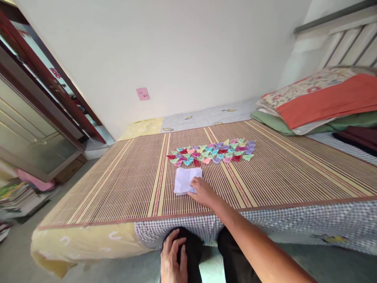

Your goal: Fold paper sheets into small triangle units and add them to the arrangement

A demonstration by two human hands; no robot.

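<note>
A small stack of white square paper (pixel 184 180) lies on the striped bamboo mat near the bed's front edge. My right hand (pixel 202 190) reaches in from the right and grips the stack's lower right corner, fingers curled over the top and thumb at the near edge. How many sheets the fingers hold is hidden. Just beyond the stack, many small folded paper pieces (pixel 210 152) in red, pink, green, blue, yellow and purple are laid in rows. My left hand (pixel 174 259) rests on my left knee, holding nothing, its fingers bent slightly and apart.
The bamboo mat (pixel 118 184) covers most of the bed, with checked cloth (pixel 294 220) hanging at the front. Pillows (pixel 324 98) and a folded dark cloth (pixel 359 137) lie at the right. A pink note (pixel 143 94) is on the wall; a doorway (pixel 59 86) is at the left.
</note>
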